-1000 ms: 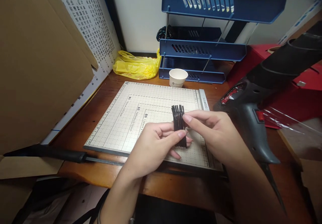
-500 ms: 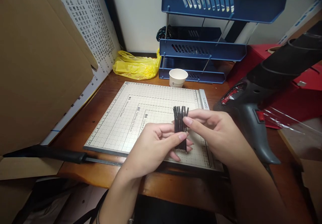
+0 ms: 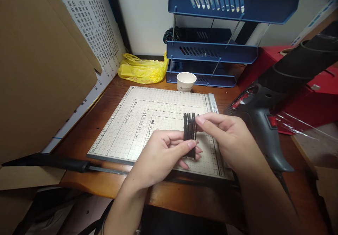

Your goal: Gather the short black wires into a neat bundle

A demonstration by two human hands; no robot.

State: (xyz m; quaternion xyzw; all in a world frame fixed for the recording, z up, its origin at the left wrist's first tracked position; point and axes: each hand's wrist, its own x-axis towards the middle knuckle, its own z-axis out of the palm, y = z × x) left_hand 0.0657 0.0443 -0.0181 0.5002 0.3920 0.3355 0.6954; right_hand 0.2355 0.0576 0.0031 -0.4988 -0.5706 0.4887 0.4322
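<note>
A bundle of thin black strips (image 3: 189, 131) stands upright side by side, with small pale tips at the lower end. My left hand (image 3: 169, 149) is closed around the lower part of it, thumb across the front and fingers behind. My right hand (image 3: 224, 131) pinches the upper part of one black strip at the bundle's right edge, between thumb and index finger. That strip leans slightly apart from the others at its top. Both hands are above a paper cutter's gridded board (image 3: 118, 129). What exactly the strips are, I cannot make out.
The cutter's black handle (image 3: 66, 162) lies along the front left. Behind the board stand a white paper cup (image 3: 186, 82), a yellow plastic bag (image 3: 142, 69) and a blue letter tray (image 3: 211, 51). A grey heat gun (image 3: 264, 118) is at the right, by a red box (image 3: 298, 101). Cardboard (image 3: 44, 69) rises at left.
My right hand has shifted slightly right, drawing the top of one black strip a little away from the bundle. My left hand stays nearly still.
</note>
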